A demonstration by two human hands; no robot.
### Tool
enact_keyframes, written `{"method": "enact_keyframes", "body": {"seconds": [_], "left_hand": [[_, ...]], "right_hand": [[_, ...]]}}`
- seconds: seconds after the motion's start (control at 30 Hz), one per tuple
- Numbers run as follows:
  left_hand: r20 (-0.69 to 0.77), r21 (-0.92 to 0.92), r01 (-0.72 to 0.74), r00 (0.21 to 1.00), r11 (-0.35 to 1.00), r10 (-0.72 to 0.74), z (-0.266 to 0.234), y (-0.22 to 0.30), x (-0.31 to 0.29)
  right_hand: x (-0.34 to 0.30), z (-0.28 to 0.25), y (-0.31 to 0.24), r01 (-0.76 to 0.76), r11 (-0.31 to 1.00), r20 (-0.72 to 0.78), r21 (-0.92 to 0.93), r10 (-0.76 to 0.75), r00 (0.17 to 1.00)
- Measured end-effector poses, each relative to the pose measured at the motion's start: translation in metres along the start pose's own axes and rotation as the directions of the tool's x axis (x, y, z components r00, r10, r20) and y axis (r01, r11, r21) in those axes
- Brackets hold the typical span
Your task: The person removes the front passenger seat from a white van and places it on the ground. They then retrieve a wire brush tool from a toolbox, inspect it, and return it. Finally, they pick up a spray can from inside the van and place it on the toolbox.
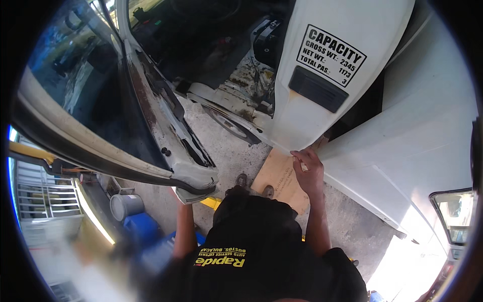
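Note:
An open white vehicle door (193,189) with a dark window spans the left side. My left hand (183,208) is at its lower end, mostly hidden behind the door edge; only the wrist and forearm show well. Further right, my right hand (308,168) touches the bottom edge of a white body panel (302,123), its fingers curled together. Whether something small sits between those fingers I cannot make out. On the panel are a dark vent (318,88) and a black printed label (329,54).
Behind the doorway is a worn, dirty cab floor (246,83). My shoes (268,191) stand by a flat cardboard sheet (284,178) on concrete. A grey bucket (127,207) and blue containers (142,230) are at lower left. White bodywork (402,156) fills the right.

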State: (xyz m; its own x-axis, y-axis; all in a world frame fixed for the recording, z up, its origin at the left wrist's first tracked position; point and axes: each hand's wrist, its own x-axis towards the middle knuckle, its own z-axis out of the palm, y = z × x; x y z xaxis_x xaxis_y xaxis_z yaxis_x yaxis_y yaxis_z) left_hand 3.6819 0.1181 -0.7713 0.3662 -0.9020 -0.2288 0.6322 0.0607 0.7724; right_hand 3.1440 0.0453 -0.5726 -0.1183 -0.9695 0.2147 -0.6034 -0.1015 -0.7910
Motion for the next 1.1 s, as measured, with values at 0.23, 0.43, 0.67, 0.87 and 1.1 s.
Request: {"method": "enact_keyframes", "body": {"seconds": [0.23,0.43,0.67,0.87,1.1], "left_hand": [[-0.563,0.110,0.161,0.823,0.981,-0.073,-0.095,0.123,-0.120],[-0.746,0.083,0.299,0.651,0.951,-0.140,-0.136,0.148,-0.107],[-0.798,-0.021,0.341,0.560,0.940,-0.221,-0.155,0.109,-0.088],[-0.802,-0.097,0.348,0.528,0.932,-0.281,-0.135,0.073,-0.054],[-0.823,-0.141,0.359,0.476,0.923,-0.311,-0.091,0.056,-0.013]], "right_hand": [[0.035,0.094,-0.077,0.341,0.938,0.380,0.065,-0.339,0.861],[0.072,0.175,-0.061,0.290,0.957,0.466,0.010,-0.260,0.845],[0.156,0.275,-0.032,-0.022,1.000,0.353,-0.022,0.028,0.935],[0.286,0.345,0.061,-0.388,0.918,0.146,-0.089,0.397,0.906],[0.397,0.412,0.198,-0.612,0.674,-0.033,-0.413,0.660,0.750]]}}
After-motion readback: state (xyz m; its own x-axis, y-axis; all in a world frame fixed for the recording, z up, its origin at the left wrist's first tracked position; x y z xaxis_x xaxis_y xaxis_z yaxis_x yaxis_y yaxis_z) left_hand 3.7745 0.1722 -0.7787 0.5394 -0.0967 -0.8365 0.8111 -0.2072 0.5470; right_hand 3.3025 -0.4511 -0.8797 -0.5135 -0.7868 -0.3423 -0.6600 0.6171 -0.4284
